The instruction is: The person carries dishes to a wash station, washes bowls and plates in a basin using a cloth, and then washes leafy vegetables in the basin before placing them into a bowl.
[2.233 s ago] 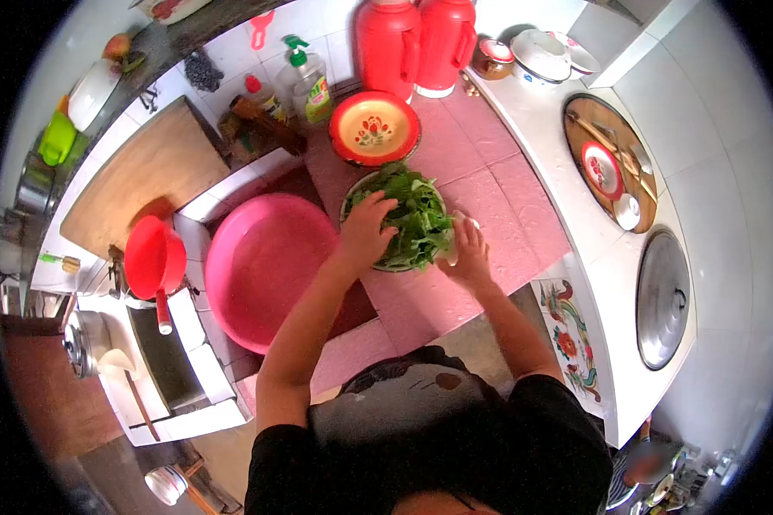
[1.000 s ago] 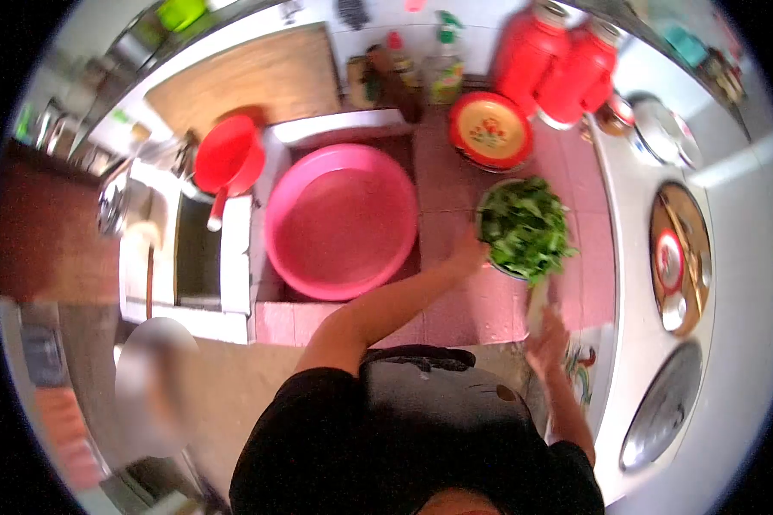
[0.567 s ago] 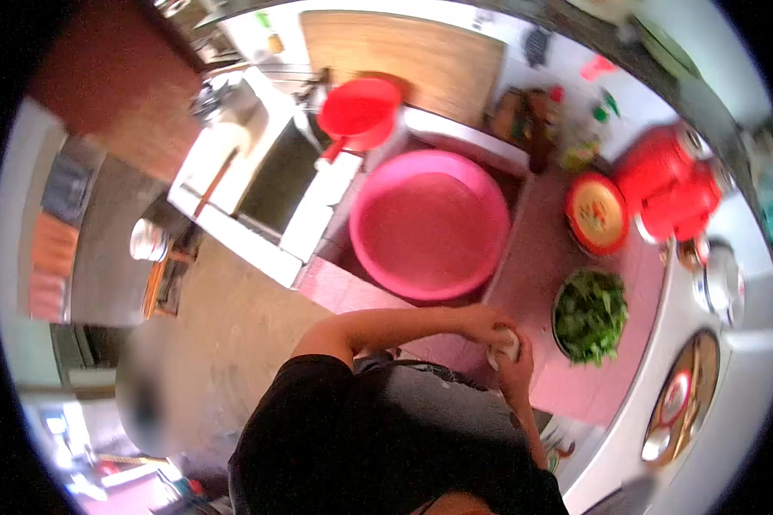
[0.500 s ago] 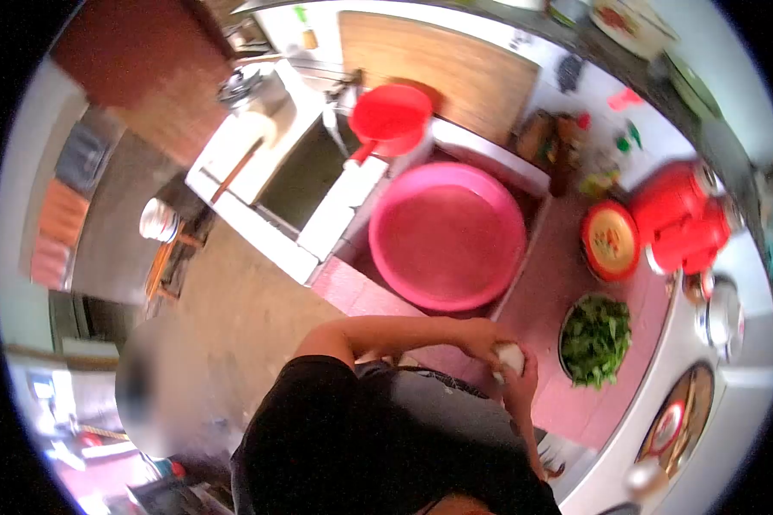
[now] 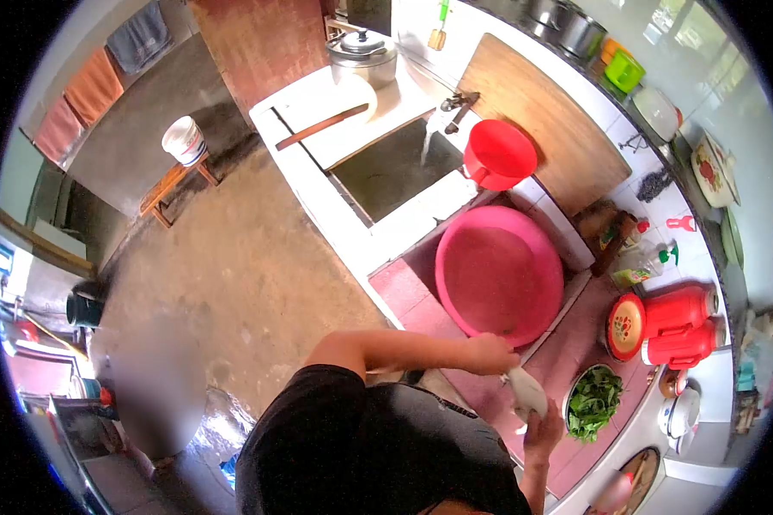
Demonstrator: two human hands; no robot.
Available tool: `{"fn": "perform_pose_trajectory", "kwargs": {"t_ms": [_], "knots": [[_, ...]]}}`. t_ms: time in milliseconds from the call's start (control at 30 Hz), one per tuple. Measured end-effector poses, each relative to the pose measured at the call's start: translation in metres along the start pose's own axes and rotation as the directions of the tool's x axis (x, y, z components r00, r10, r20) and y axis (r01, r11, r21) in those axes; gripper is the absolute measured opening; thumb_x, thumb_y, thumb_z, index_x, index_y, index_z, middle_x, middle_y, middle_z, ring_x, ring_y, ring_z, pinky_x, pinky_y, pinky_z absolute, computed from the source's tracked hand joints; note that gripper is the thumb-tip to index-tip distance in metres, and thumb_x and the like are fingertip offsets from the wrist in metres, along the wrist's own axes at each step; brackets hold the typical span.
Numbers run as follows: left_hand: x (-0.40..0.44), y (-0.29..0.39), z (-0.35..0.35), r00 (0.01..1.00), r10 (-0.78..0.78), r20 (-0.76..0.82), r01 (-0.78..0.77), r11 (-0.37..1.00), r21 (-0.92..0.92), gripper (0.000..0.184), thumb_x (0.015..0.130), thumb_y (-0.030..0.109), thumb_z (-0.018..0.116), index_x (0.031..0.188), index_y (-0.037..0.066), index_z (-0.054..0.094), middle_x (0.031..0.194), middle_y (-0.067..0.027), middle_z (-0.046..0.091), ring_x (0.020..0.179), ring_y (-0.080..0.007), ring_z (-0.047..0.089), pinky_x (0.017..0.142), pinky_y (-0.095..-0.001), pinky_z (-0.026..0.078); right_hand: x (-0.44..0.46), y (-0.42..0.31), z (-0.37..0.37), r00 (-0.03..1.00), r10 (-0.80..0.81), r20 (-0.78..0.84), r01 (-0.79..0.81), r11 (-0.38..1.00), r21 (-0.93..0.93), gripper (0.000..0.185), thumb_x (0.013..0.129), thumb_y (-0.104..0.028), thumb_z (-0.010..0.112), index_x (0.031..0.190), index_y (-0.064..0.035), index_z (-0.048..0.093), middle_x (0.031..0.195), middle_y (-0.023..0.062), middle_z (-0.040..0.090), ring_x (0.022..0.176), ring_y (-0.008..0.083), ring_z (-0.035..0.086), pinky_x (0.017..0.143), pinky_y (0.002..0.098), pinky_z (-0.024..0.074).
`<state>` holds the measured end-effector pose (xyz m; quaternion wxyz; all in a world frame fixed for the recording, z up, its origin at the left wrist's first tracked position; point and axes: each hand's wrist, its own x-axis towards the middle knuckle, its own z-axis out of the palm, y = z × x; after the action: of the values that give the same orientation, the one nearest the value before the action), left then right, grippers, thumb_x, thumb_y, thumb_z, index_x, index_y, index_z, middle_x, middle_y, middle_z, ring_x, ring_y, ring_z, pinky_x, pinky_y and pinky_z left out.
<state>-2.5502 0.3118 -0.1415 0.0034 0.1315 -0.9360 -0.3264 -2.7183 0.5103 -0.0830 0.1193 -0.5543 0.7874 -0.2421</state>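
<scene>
My left hand (image 5: pixel 492 354) is closed, its fingers at the upper end of a pale, whitish, elongated thing (image 5: pixel 528 394) whose kind I cannot make out. Lower down, my right hand (image 5: pixel 543 431) is wrapped round the other end of it. Both hands are in front of my body, over the pink tiled counter (image 5: pixel 481 393). Just right of them stands a bowl of green leaves (image 5: pixel 595 403). Beyond my left hand is a big pink basin (image 5: pixel 500 276) with liquid in it.
Water runs from a faucet (image 5: pixel 452 110) into the sink (image 5: pixel 378 176). A red dipper (image 5: pixel 500 156) sits at the sink's edge. Red thermoses (image 5: pixel 680 326) and a red-rimmed dish (image 5: pixel 627 327) stand at the right. A blurred shape (image 5: pixel 156 386) is at lower left.
The view has turned, so the room appears shifted. My hands have moved apart, and the whitish thing between them shows longer than before.
</scene>
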Motion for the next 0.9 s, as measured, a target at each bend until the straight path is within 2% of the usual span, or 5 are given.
{"fn": "perform_pose_trajectory", "kwargs": {"t_ms": [200, 267, 433, 567, 900], "knots": [[-0.158, -0.079, 0.013, 0.938, -0.099, -0.331, 0.136, 0.986, 0.093, 0.029, 0.08, 0.014, 0.058, 0.107, 0.005, 0.052, 0.093, -0.0164, 0.057, 0.09, -0.0331, 0.057, 0.077, -0.0433, 0.046, -0.041, -0.009, 0.015, 0.962, -0.256, -0.1, 0.158, 0.813, -0.56, 0.036, 0.092, -0.026, 0.047, 0.111, 0.0043, 0.054, 0.099, 0.0192, 0.061, 0.088, 0.0357, 0.059, 0.077, 0.0446, 0.0462], [-0.232, -0.078, 0.016, 0.892, -0.399, -0.213, 0.406, 0.914, -0.013, 0.034, 0.079, 0.016, 0.059, 0.11, 0.005, 0.052, 0.095, -0.0176, 0.057, 0.091, -0.0344, 0.057, 0.074, -0.0446, 0.048, -0.06, 0.033, 0.05, 0.983, 0.099, 0.158, 0.076, 0.559, -0.826, 0.083, 0.063, -0.049, 0.06, 0.138, -0.0192, 0.036, 0.138, 0.0062, 0.041, 0.118, 0.026, 0.048, 0.088, 0.0465, 0.0451], [-0.42, -0.103, 0.109, 0.733, -0.567, -0.377, 0.615, 0.789, 0.009, 0.022, 0.08, 0.019, 0.059, 0.098, 0.006, 0.059, 0.092, -0.0158, 0.061, 0.09, -0.0336, 0.06, 0.074, -0.0434, 0.049, -0.019, -0.026, 0.141, 0.422, -0.88, -0.22, 0.373, 0.389, -0.842, 0.069, 0.087, -0.05, 0.042, 0.124, 0.0081, 0.046, 0.121, 0.0308, 0.048, 0.105, 0.0505, 0.048, 0.09, 0.0658, 0.0324], [-0.537, -0.043, 0.129, 0.45, -0.836, -0.313, 0.81, 0.53, -0.251, 0.016, 0.079, 0.021, 0.063, 0.091, 0.011, 0.061, 0.089, -0.0107, 0.063, 0.089, -0.0305, 0.06, 0.073, -0.0415, 0.049, -0.008, -0.169, 0.205, 0.765, -0.612, 0.202, 0.64, 0.757, -0.13, 0.063, 0.088, -0.048, 0.04, 0.121, 0.0054, 0.045, 0.116, 0.0273, 0.048, 0.098, 0.046, 0.048, 0.083, 0.0609, 0.0332], [-0.641, 0.007, 0.17, -0.166, -0.872, -0.46, 0.728, 0.206, -0.654, 0.025, 0.077, 0.035, 0.065, 0.08, 0.012, 0.056, 0.08, -0.0108, 0.061, 0.078, -0.032, 0.059, 0.066, -0.0414, 0.047, 0.02, -0.403, 0.343, 0.38, -0.678, 0.63, 0.598, 0.699, 0.391, 0.05, 0.092, -0.045, 0.035, 0.113, -0.0015, 0.044, 0.102, 0.0186, 0.049, 0.079, 0.0345, 0.046, 0.064, 0.0487, 0.0352]]}}
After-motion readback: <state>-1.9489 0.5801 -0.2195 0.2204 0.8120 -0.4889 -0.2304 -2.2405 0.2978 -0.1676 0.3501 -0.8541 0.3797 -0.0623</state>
